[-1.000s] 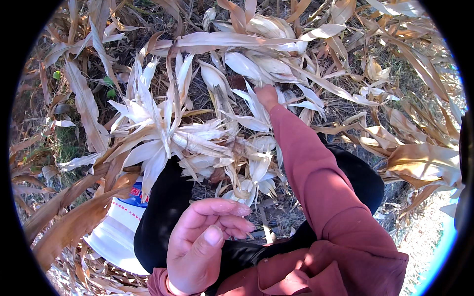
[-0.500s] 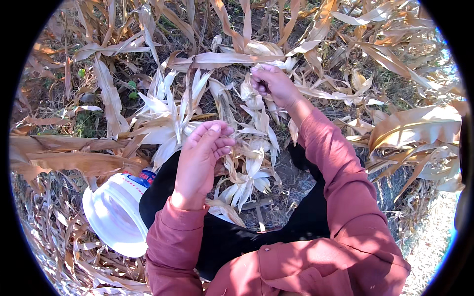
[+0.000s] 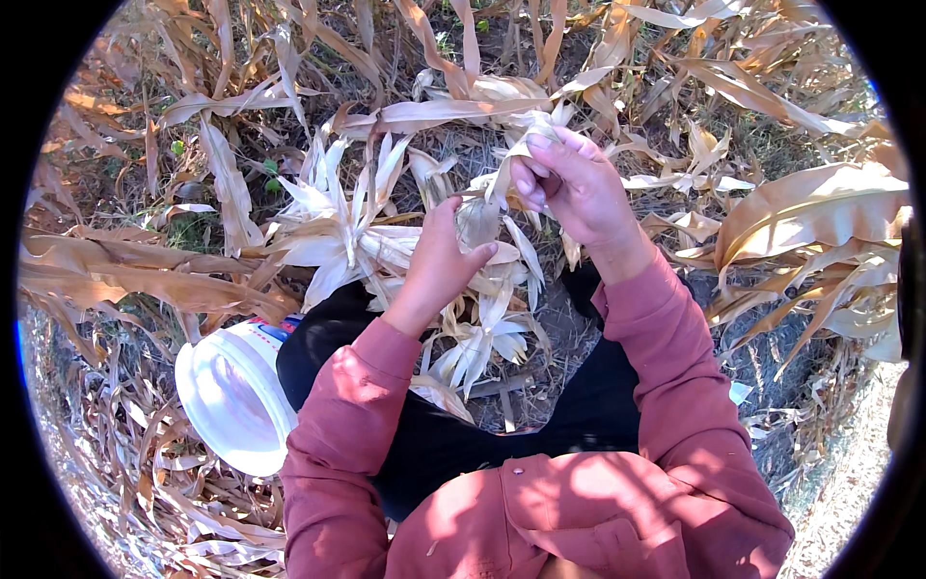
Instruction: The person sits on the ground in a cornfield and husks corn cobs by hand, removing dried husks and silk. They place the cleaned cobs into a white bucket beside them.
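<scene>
My right hand [image 3: 577, 188] is closed on a pale, dry corn husk [image 3: 503, 176], pinching it between thumb and fingers. The husk hangs down toward my left; whether an ear is inside I cannot tell. Beside its lower end my left hand [image 3: 444, 256] stands open, thumb and fingers apart. Left of that hand lies a spread of peeled-back, whitish husks [image 3: 338, 217]. Another opened bunch of husks [image 3: 482, 352] rests on the ground between my legs.
A white plastic bucket [image 3: 198, 386] lies tipped beside my left leg, its mouth facing outward. Dry corn stalks and leaves [image 3: 145, 275] cover the left and far sides. A broad curled leaf [image 3: 820, 217] stands at the right.
My right hand has drawn slightly nearer and to the right, lifting the husk. My left hand has moved right and its fingers have spread toward the husk.
</scene>
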`<state>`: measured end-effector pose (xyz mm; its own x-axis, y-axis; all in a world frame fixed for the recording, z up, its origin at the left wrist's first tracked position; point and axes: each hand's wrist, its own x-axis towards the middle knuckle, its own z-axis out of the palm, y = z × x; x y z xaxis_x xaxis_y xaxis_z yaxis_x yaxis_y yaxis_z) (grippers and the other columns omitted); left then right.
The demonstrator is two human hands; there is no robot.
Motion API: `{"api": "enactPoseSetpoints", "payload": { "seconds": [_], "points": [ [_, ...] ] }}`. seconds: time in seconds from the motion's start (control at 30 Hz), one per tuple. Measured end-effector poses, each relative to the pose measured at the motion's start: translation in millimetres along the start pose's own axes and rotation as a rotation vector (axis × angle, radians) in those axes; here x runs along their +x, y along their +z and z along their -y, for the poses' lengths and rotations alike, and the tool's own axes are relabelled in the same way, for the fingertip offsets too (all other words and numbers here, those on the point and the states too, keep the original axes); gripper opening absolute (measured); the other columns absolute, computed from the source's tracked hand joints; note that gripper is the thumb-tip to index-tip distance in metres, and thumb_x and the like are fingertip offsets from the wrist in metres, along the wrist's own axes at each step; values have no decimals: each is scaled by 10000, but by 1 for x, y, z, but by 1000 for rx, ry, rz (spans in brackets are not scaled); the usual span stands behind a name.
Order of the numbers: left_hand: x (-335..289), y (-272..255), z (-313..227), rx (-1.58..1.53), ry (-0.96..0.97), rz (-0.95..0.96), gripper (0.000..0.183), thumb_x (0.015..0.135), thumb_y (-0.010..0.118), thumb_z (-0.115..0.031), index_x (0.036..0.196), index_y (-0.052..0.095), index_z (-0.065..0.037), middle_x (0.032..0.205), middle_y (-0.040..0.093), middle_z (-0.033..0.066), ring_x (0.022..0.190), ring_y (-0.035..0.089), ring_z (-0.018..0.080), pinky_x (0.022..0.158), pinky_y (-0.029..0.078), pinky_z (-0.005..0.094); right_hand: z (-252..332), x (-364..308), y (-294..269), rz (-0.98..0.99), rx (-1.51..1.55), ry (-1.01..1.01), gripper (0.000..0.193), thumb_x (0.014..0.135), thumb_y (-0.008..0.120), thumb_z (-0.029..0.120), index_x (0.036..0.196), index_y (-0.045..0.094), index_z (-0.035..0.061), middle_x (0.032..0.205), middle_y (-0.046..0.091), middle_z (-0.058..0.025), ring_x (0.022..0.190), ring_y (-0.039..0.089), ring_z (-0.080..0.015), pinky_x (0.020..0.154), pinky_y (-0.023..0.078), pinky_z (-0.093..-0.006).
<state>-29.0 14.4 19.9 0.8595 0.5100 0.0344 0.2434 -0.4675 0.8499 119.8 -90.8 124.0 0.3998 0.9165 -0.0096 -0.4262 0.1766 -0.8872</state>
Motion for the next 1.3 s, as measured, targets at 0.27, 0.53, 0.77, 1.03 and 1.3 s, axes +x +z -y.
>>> {"api": "enactPoseSetpoints", "payload": {
  "seconds": [0.27, 0.53, 0.77, 1.03, 1.3],
  "points": [
    [9, 39, -1, -102, -131, 55, 677, 688, 750, -193, 1227, 433, 66, 1231, 489, 237, 1148, 487, 323, 973, 379, 364, 9, -18, 3, 155, 76, 23, 210, 920, 519, 234, 826, 542, 47, 708, 559, -51, 608, 499, -86, 539, 417, -217],
    [19, 52, -26, -355, -89, 34, 409, 775, 696, -205, 1078, 556, 33, 969, 622, 95, 878, 589, 170, 775, 464, 295, 22, -25, -7, 126, 130, -101, 273, 951, 459, 288, 899, 502, 23, 732, 556, -83, 591, 499, -116, 530, 420, -237],
    [32, 24, -17, -980, -539, -164, 514, 845, 604, -339, 1199, 475, 11, 1098, 564, 89, 1010, 543, 178, 882, 420, 322, 35, -13, -54, -98, -478, -46, 475, 877, 531, 478, 959, 548, 10, 829, 602, -75, 682, 572, -121, 612, 477, -250],
    [33, -15, -23, -1058, -292, -205, 555, 868, 548, -417, 1258, 424, -43, 1208, 513, 91, 1132, 489, 213, 988, 362, 376, -1, -24, -59, 249, -1098, 171, 602, 786, 661, 437, 1129, 562, -48, 1001, 627, -202, 946, 608, -284, 835, 464, -352],
    [30, -19, -28, -1100, -365, -193, 556, 864, 566, -412, 1272, 418, -64, 1238, 496, 82, 1168, 461, 216, 1015, 340, 376, -19, -21, -60, 244, -1235, 205, 323, 882, 540, 260, 1049, 602, -10, 919, 623, -181, 884, 600, -297, 813, 447, -371]
  ]
}}
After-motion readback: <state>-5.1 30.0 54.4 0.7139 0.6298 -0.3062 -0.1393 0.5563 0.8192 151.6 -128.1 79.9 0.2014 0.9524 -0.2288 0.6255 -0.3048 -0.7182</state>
